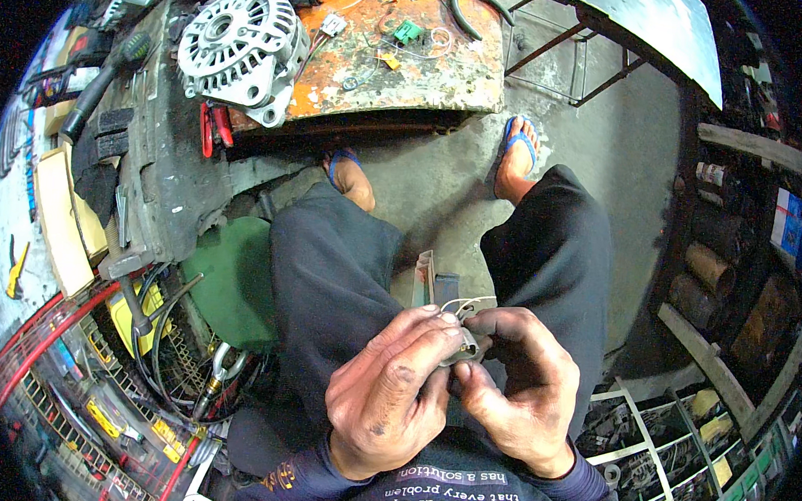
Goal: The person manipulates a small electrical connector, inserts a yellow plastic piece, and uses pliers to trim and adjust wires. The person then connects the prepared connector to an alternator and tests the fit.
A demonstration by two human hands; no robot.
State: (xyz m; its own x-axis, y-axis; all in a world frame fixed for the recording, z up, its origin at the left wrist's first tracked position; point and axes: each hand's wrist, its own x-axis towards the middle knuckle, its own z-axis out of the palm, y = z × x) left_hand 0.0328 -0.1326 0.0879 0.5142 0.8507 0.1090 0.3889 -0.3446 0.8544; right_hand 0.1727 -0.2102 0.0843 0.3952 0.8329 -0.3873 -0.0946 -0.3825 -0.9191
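Above my lap, both hands are closed in a pinch around one small grey part, which looks like an electrical connector. Thin pale wires come out of its far side. My left hand grips it from the left, its fingers covering much of the part. From the right, my right hand pinches it between thumb and forefinger. On the worn orange bench beyond my feet lie a silver alternator, a green connector, a white connector and dark-handled pliers.
Red-handled pliers hang by the bench's left corner. A round green surface is left of my knee. Wire racks with tools fill the lower left. A parts rack stands lower right, and a metal-topped table far right.
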